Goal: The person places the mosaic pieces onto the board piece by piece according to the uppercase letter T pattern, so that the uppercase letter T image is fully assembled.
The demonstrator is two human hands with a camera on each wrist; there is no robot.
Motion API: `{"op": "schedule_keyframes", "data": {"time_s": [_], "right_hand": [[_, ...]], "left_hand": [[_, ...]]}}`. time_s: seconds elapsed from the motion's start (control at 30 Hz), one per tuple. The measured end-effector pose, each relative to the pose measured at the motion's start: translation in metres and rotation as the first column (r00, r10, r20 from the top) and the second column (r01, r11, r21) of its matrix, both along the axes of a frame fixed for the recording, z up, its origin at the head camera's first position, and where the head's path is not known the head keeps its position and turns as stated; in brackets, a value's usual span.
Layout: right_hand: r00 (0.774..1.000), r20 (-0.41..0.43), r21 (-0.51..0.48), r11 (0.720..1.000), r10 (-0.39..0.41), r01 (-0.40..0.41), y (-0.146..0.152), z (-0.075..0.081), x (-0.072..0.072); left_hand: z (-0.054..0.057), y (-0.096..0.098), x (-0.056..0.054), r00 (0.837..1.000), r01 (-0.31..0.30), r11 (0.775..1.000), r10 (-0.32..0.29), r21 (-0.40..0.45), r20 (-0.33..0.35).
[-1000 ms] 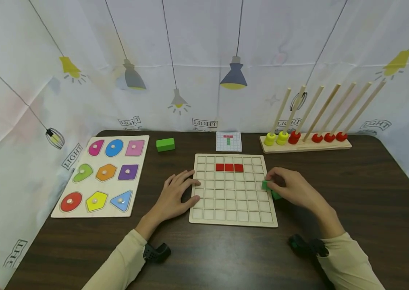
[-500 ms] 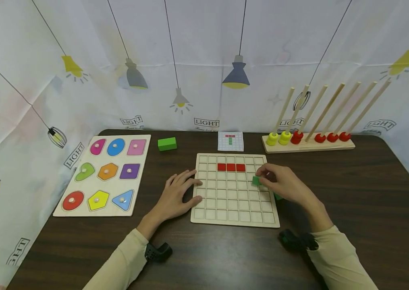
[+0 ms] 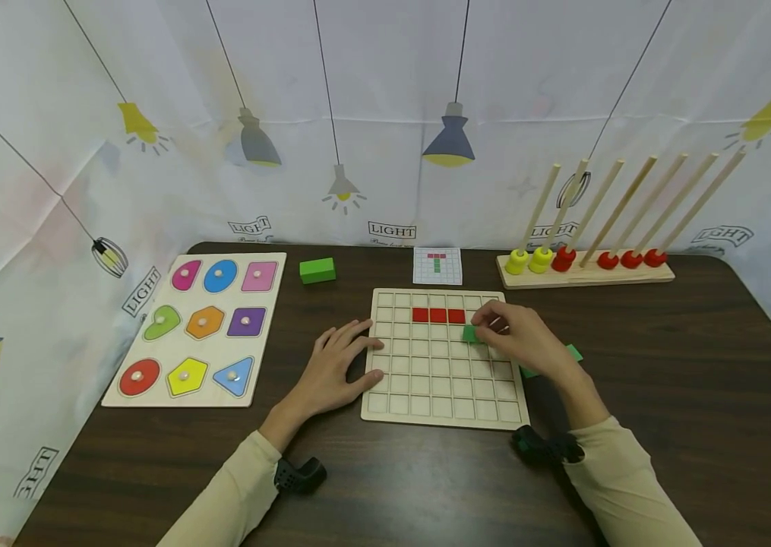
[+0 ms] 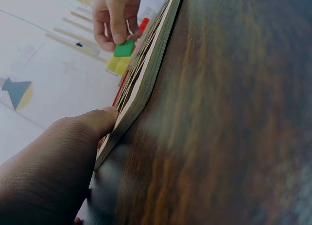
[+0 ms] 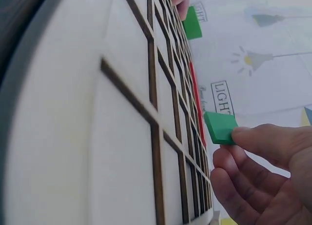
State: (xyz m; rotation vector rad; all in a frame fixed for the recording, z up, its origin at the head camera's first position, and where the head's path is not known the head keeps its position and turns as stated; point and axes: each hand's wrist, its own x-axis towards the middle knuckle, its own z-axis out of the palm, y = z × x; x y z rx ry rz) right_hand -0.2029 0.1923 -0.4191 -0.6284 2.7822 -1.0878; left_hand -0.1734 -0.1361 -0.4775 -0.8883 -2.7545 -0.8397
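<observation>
A pale wooden grid board lies on the dark table, with three red square tiles side by side in its second row from the back. Over the board's right half my right hand pinches a green square tile between thumb and fingertips, lifted off the grid. My left hand rests at the board's left edge, fingers spread, thumb touching the rim. More green tiles lie on the table, partly hidden by the right hand and wrist.
A small pattern card lies behind the board. Left of it is a green block. A shape puzzle board lies at the left. A wooden rack with upright pegs and red and yellow beads stands at the back right.
My right hand has carried the green tile leftward from the board's right edge to over the grid, below the red row. The left hand stays at the left edge.
</observation>
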Motion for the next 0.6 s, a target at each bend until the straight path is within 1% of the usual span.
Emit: {"op": "schedule_keyframes", "data": {"time_s": [0.17, 0.43, 0.6], "right_hand": [[1.000, 0.014, -0.032, 0.999, -0.009, 0.009, -0.007, -0.001, -0.004], [0.999, 0.037, -0.078, 0.996, -0.039, 0.042, -0.020, -0.004, -0.008], [0.998, 0.056, -0.096, 0.994, -0.039, 0.044, -0.028, -0.006, -0.011]], "left_hand": [[0.000, 0.001, 0.000, 1.000, 0.002, 1.000, -0.002, -0.001, -0.011], [0.000, 0.001, 0.000, 1.000, -0.001, 1.000, 0.001, 0.003, -0.009], [-0.001, 0.001, -0.001, 1.000, -0.005, 1.000, 0.005, -0.001, -0.003]]}}
